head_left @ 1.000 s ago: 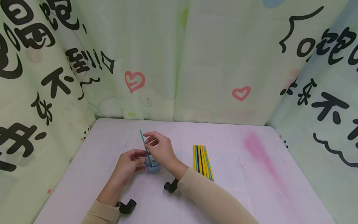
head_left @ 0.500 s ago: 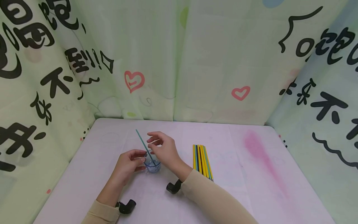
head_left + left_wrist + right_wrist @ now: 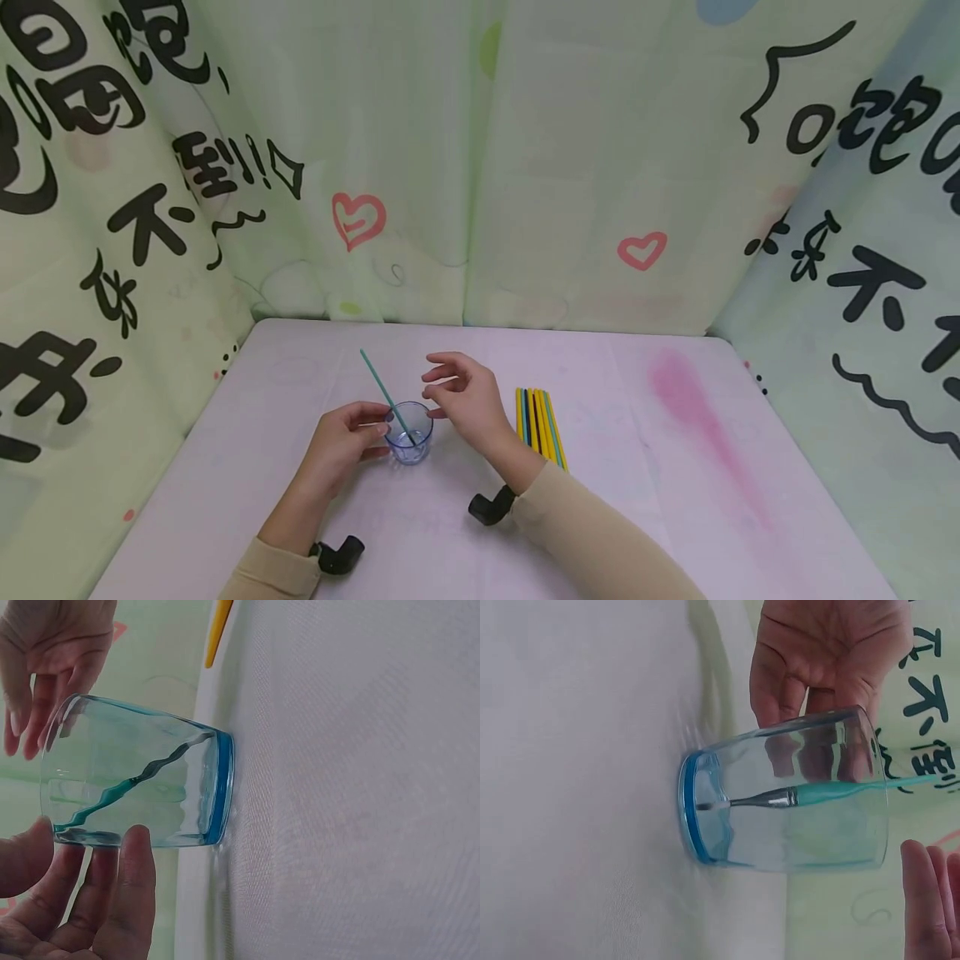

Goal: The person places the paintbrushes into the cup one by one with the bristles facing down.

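Observation:
A clear glass cup (image 3: 422, 427) with a blue base stands upright on the table, a little liquid in its bottom. A paintbrush (image 3: 378, 382) with a teal handle leans inside it, handle over the rim to the left. The bristles and metal ferrule (image 3: 780, 797) show through the glass in the right wrist view, low in the cup. My left hand (image 3: 347, 435) holds the cup's left side, thumb and fingers at the rim and wall. Beside the cup's right side, my right hand (image 3: 474, 402) hovers with loosely bent fingers and nothing in them.
Right of my right hand lies a row of several paintbrushes (image 3: 542, 425) with yellow, teal and dark handles, partly behind the forearm. Printed curtains (image 3: 555, 167) enclose the table (image 3: 637, 517) on three sides. Black camera mounts (image 3: 341, 556) sit on both wrists.
My right hand has let go of the paintbrush and moved right, away from the cup. The brush has tipped left against the rim. My left hand has stayed at the cup.

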Motion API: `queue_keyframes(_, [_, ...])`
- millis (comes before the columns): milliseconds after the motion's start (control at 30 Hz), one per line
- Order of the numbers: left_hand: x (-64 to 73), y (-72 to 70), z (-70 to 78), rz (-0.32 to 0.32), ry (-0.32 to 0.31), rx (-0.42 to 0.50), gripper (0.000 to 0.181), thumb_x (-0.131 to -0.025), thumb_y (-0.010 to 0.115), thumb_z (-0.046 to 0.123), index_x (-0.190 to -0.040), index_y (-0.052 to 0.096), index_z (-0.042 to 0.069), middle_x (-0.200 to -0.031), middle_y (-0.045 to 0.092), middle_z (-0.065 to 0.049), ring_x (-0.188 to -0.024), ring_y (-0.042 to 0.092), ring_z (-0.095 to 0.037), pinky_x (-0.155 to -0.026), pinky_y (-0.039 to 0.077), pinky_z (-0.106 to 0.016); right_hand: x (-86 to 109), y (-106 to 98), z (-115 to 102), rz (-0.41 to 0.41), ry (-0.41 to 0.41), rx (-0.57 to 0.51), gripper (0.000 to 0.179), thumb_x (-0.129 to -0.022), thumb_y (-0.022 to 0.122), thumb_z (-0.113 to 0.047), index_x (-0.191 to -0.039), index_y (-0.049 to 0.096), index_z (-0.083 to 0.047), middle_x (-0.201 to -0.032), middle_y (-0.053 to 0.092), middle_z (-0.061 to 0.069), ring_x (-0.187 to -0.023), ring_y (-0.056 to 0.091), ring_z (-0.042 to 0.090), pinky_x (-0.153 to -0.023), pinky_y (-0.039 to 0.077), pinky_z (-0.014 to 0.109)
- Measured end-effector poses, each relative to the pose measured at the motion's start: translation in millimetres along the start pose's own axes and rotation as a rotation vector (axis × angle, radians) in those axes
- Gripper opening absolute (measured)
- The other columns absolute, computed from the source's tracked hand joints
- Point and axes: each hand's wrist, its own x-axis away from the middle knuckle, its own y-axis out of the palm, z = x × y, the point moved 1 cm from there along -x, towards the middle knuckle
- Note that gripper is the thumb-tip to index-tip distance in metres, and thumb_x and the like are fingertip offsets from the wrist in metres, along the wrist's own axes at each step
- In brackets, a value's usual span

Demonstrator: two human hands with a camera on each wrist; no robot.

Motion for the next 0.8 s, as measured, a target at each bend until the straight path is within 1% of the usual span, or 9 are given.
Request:
queue_keyframes(200, [-0.3,0.4,0.1,0.002,-0.008,0.012,0.031,-0.102,0.067,-0.003,-0.132,0.071,-0.001,-0.136,0.07,-0.024,-0.108,0.073,-0.03,-0.09,0.069,-0.043,5.3,-14,3,0.028,0.018,-0.019,0.042,-0.099,0.071,0.0,-0.138,0.07,-0.016,-0.123,0.072,0.026,-0.095,0.077,0.023,-0.075,0.07,0.041])
queue_keyframes(333, [-0.4,0.4,-0.3,0.002,-0.003,0.021,0.031,-0.101,0.066,-0.005,-0.132,0.071,-0.002,-0.135,0.07,-0.025,-0.107,0.073,-0.029,-0.09,0.069,-0.044,10.2,-22,4,0.041,0.031,-0.025,0.042,-0.098,0.071,0.001,-0.137,0.07,-0.016,-0.122,0.072,0.026,-0.093,0.077,0.024,-0.073,0.07,0.041])
queue_keyframes(500, [-0.9,0.3,-1.9,0.004,-0.005,0.029,0.031,-0.101,0.067,-0.005,-0.131,0.071,-0.002,-0.133,0.07,-0.024,-0.105,0.073,-0.028,-0.089,0.069,-0.043,16.9,-33,4,0.056,0.047,-0.02,0.042,-0.099,0.071,-0.001,-0.137,0.07,-0.016,-0.121,0.073,0.023,-0.098,0.078,0.032,-0.073,0.07,0.041])
queue_keyframes(600, [-0.8,0.5,-2.1,0.003,-0.002,0.033,0.031,-0.101,0.068,-0.004,-0.132,0.071,-0.002,-0.133,0.07,-0.024,-0.105,0.073,-0.028,-0.088,0.069,-0.043,20.6,-40,3,0.075,0.048,-0.024,0.042,-0.098,0.072,0.0,-0.136,0.071,-0.016,-0.117,0.075,0.019,-0.097,0.078,0.034,-0.072,0.07,0.043])
queue_keyframes(667, [-0.6,0.8,-1.7,0.002,0.001,0.03,0.031,-0.101,0.068,-0.004,-0.132,0.07,-0.002,-0.133,0.07,-0.025,-0.106,0.073,-0.028,-0.088,0.069,-0.043,22.6,-44,3,0.085,0.047,-0.034,0.043,-0.096,0.072,0.002,-0.135,0.072,-0.015,-0.117,0.074,0.021,-0.096,0.077,0.036,-0.072,0.07,0.044])
queue_keyframes(733, [-0.4,1.2,-1.4,0.0,0.004,0.026,0.031,-0.101,0.068,-0.003,-0.132,0.07,-0.001,-0.133,0.069,-0.025,-0.106,0.073,-0.028,-0.088,0.069,-0.043,24.6,-49,3,0.097,0.049,-0.038,0.044,-0.094,0.072,0.004,-0.134,0.072,-0.015,-0.115,0.075,0.02,-0.095,0.077,0.036,-0.071,0.07,0.045])
queue_keyframes(800, [-0.5,1.6,-1.2,0.0,0.006,0.025,0.031,-0.101,0.068,-0.003,-0.132,0.07,-0.002,-0.133,0.069,-0.025,-0.107,0.073,-0.029,-0.088,0.069,-0.043,26.7,-54,3,0.102,0.05,-0.034,0.043,-0.094,0.072,0.004,-0.133,0.072,-0.014,-0.115,0.075,0.02,-0.096,0.077,0.038,-0.071,0.07,0.046])
